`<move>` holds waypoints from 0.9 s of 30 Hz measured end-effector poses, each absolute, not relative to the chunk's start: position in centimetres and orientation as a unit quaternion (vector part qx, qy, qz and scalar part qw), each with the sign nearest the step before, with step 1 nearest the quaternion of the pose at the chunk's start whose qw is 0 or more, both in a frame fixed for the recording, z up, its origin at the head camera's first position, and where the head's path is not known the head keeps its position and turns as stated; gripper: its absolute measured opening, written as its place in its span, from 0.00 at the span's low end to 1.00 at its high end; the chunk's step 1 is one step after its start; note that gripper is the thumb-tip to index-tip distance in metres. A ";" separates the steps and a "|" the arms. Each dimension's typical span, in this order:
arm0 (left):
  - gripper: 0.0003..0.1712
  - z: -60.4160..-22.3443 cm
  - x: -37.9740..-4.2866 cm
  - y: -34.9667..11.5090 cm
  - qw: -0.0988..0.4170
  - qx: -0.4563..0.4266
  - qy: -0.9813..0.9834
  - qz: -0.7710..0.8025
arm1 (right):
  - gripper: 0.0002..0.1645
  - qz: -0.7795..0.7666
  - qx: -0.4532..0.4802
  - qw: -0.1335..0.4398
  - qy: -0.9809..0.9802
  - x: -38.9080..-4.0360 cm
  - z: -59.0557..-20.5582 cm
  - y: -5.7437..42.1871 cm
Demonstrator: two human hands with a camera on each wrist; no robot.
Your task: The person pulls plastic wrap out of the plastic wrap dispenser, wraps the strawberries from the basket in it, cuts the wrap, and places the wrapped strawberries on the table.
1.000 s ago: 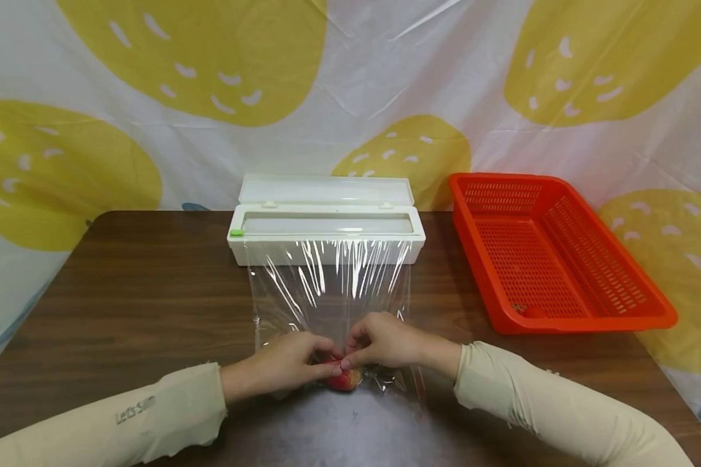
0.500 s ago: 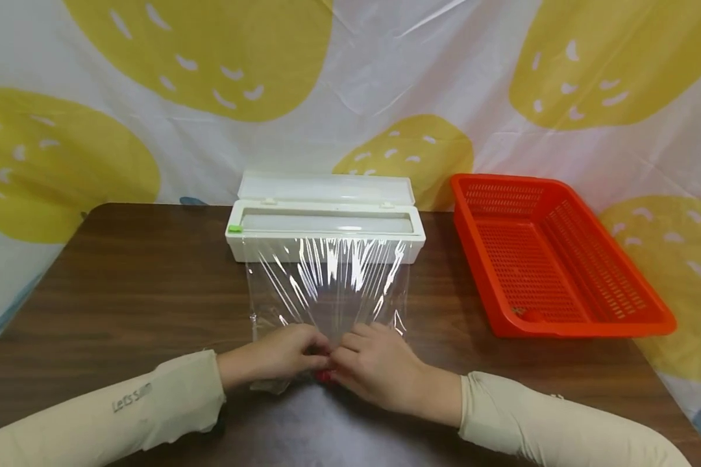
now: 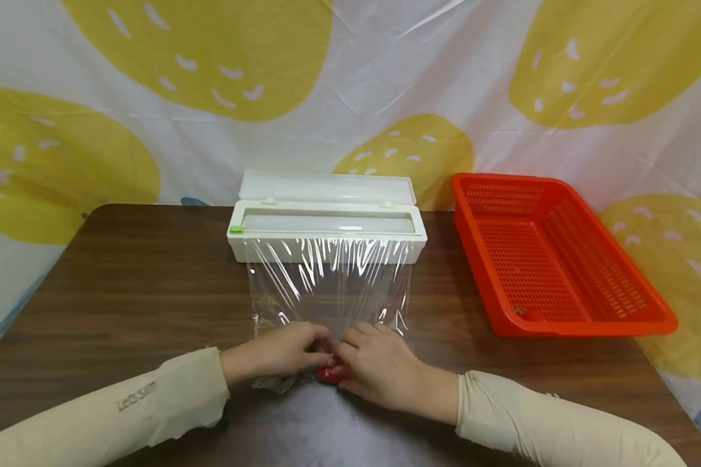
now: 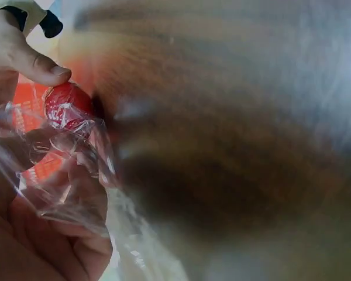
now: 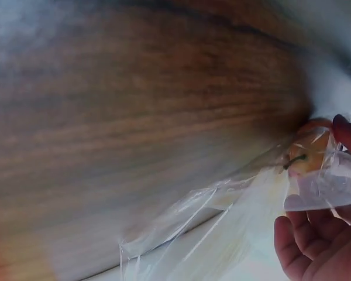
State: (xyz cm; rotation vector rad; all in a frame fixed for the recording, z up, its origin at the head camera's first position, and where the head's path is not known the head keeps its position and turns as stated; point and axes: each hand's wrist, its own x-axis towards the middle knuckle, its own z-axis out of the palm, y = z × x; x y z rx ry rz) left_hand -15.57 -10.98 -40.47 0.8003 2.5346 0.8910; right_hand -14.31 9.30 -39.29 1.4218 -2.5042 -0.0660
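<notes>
A red apple [image 3: 332, 374] with a yellowish side and a short stem sits low between my hands, mostly covered by them in the head view. Clear plastic wrap [image 3: 333, 292] stretches from the white dispenser [image 3: 238, 251] down to the fruit and partly covers it. My right hand [image 3: 380, 366] holds the apple from the right; its thumb presses the red skin [image 4: 67, 105] in the left wrist view. On the left side, my left hand [image 3: 283, 350] pinches gathered film against the apple, its curled fingers seen through the wrap in the left wrist view.
The dispenser's lid [image 3: 327, 188] stands raised at the back of the brown table [image 3: 140, 279]. To the right is a red slotted basket [image 3: 481, 272] with a small red round item [image 3: 534, 315] in its near corner. A lemon-patterned cloth [image 3: 210, 155] hangs behind.
The right hand has come lower and turned over the apple's right side, hiding more of it. The left hand has shifted slightly left. The film remains stretched from the dispenser.
</notes>
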 end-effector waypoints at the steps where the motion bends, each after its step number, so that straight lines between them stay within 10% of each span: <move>1: 0.10 -40.3 -15.5 -10.8 0.157 0.271 0.900 0.302 | 0.26 -0.018 0.487 0.122 -0.865 -14.4 -39.3 9.3; 15: 0.16 -39.0 -14.1 -9.8 -0.039 0.272 0.951 0.143 | 0.27 0.008 0.434 0.044 -0.900 -15.1 -38.9 9.1; 27: 0.16 -39.2 -14.3 -9.9 -0.047 0.306 0.944 0.111 | 0.18 0.071 0.401 -0.005 -0.913 -16.3 -38.7 9.1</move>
